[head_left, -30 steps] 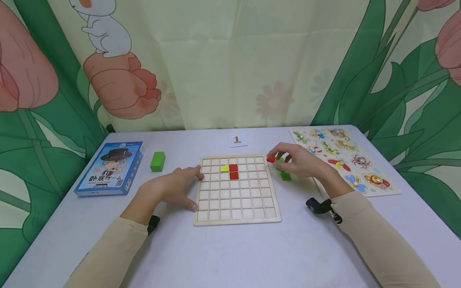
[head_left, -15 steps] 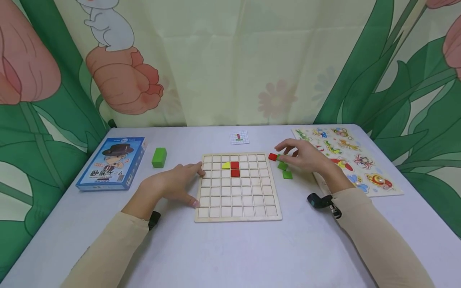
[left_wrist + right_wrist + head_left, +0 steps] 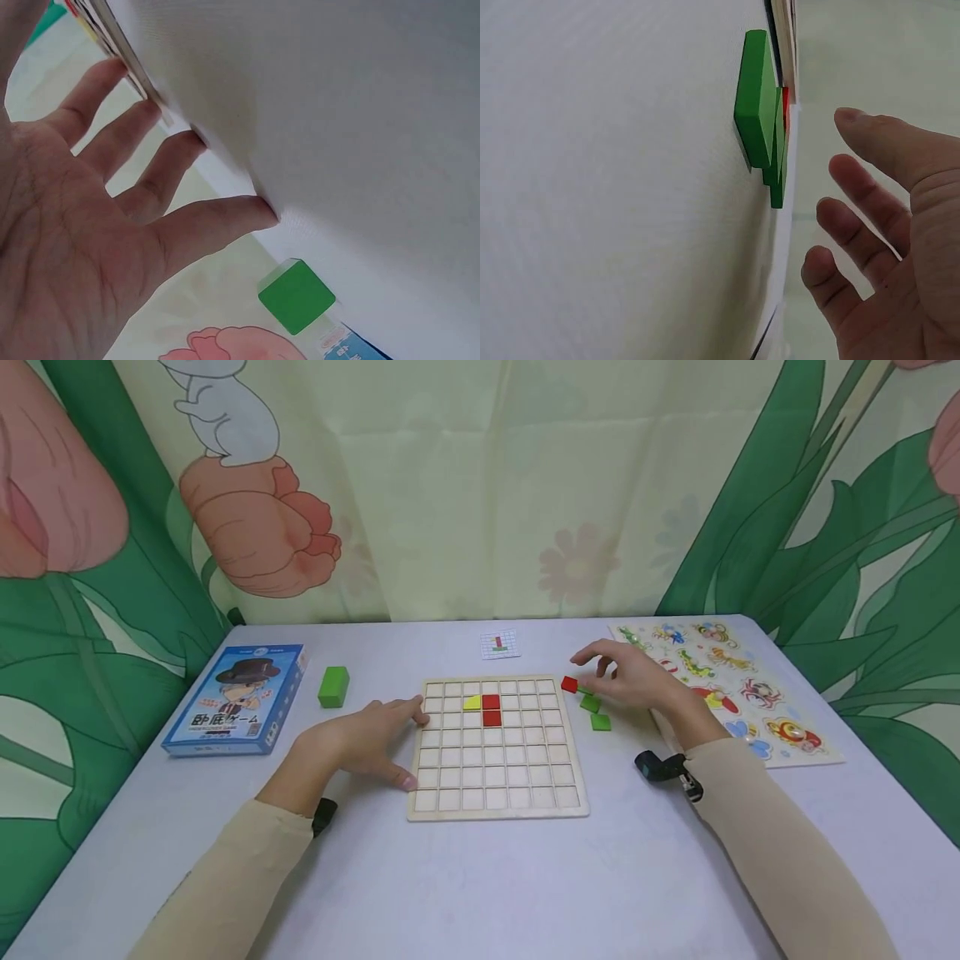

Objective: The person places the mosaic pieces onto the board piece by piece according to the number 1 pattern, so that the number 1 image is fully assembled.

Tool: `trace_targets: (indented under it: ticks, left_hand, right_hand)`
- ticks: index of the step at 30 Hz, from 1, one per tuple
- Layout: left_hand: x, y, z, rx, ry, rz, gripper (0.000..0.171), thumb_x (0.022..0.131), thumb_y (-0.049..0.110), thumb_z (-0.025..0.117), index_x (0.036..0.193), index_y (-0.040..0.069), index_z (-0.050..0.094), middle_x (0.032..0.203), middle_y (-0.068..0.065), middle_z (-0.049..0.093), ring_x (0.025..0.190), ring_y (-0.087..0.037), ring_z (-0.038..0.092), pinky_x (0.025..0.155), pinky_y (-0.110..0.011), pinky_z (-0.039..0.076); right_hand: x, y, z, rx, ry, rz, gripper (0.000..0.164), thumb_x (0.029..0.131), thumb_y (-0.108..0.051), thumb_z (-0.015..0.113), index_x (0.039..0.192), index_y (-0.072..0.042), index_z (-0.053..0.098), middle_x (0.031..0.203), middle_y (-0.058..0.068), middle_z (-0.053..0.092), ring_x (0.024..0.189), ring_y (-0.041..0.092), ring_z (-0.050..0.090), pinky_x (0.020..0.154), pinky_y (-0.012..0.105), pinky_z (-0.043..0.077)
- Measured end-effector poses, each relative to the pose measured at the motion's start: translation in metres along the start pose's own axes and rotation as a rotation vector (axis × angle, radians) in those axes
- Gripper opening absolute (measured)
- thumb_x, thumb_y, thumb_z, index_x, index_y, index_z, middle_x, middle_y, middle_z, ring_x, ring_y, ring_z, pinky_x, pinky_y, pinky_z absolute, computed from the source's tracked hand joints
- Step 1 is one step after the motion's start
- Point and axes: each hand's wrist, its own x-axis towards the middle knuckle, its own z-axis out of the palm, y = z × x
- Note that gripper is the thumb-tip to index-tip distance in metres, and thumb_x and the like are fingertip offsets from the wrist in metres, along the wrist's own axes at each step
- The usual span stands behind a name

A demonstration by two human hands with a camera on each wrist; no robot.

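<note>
Wooden gridded board (image 3: 497,777), flat green squares (image 3: 601,722)

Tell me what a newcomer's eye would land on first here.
Probably the grid board in the middle of the table, with two red tiles and a yellow tile near its far edge. The left hand touches its left edge; the right hand is by green tiles beyond its right edge. Pink tulips edge the backdrop.

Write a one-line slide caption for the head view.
The left hand touches a gridded board holding red and yellow tiles; the right hand hovers by loose red and green tiles.
</note>
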Motion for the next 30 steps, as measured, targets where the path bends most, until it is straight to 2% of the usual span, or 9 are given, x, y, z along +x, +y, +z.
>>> trace_targets:
  ticks: [11,19,30]
  left_hand:
    - [0.0,-0.002,0.002,-0.015,0.005,0.0,0.101,0.069,0.056,0.091,0.152,0.027,0.042,0.16,-0.007,0.042,0.143,-0.034,0.04,0.107,-0.061,0.043]
    - [-0.002,-0.003,0.001,-0.013,0.002,-0.006,0.104,0.07,0.056,0.09,0.155,0.026,0.04,0.166,-0.007,0.033,0.149,-0.038,0.033,0.112,-0.063,0.038]
    - [-0.002,0.002,0.0,-0.013,0.008,0.011,0.102,0.071,0.055,0.09,0.155,0.024,0.04,0.163,-0.009,0.036,0.147,-0.037,0.036,0.109,-0.062,0.041]
  right_hand:
    - [0.017,-0.003,0.009,0.06,-0.074,0.106,0.035,0.097,-0.019,0.073,0.129,-0.008,0.066,0.13,0.013,0.065,0.098,0.027,0.055,0.085,0.039,0.045]
    - [0.021,-0.001,0.012,0.068,-0.088,0.106,0.038,0.093,-0.015,0.076,0.128,-0.006,0.066,0.124,0.013,0.067,0.097,0.028,0.058,0.086,0.038,0.045]
    - [0.018,-0.001,0.013,0.034,-0.1,0.151,0.043,0.091,-0.021,0.08,0.13,-0.01,0.066,0.119,0.011,0.063,0.099,0.028,0.053,0.084,0.038,0.043]
